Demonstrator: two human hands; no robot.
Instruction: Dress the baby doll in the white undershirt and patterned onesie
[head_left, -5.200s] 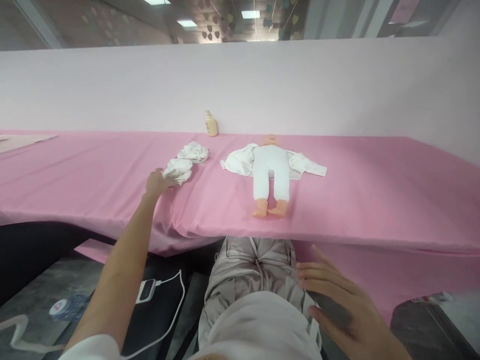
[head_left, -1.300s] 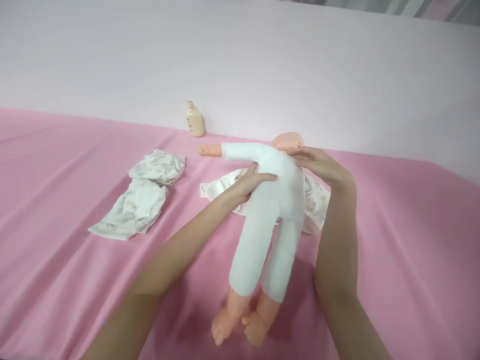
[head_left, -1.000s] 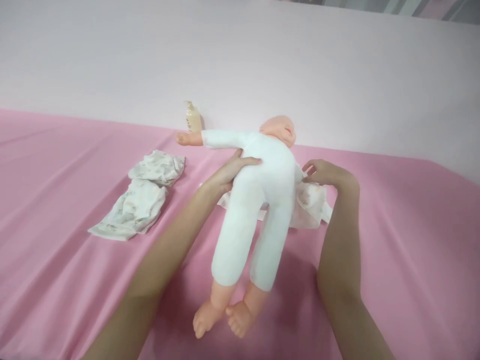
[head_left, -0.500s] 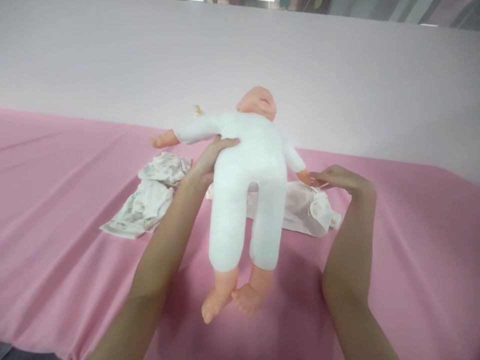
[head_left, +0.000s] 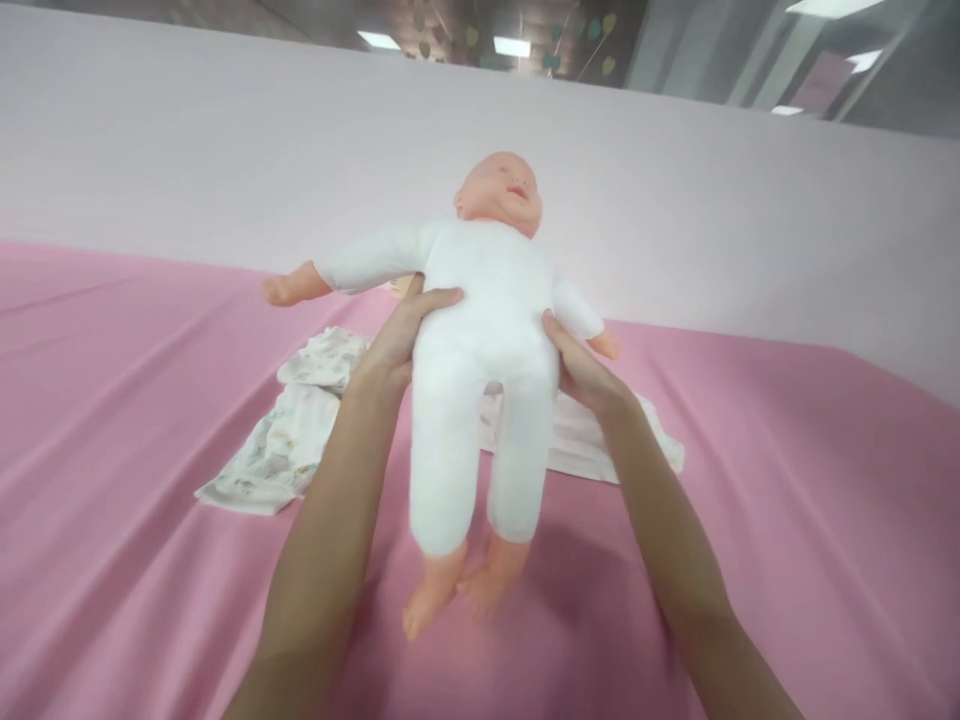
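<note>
Pink cloth [head_left: 810, 500], wide toward its right edge; both hands [head_left: 396, 335] [head_left: 589, 372] clasped around the doll [head_left: 487, 290]

Light diffuse, fairly even; ceiling panels [head_left: 512, 47] overexposed. Soft shadow on desk [head_left: 795, 520] beneath doll [head_left: 487, 300]. Focus slightly soft; feet [head_left: 430, 600] blurred.

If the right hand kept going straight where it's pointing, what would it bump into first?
The doll! The right hand rests against its side, with no gap showing. Part of that hand is hidden, though, so what it might meet behind the doll is hard to tell.
</note>
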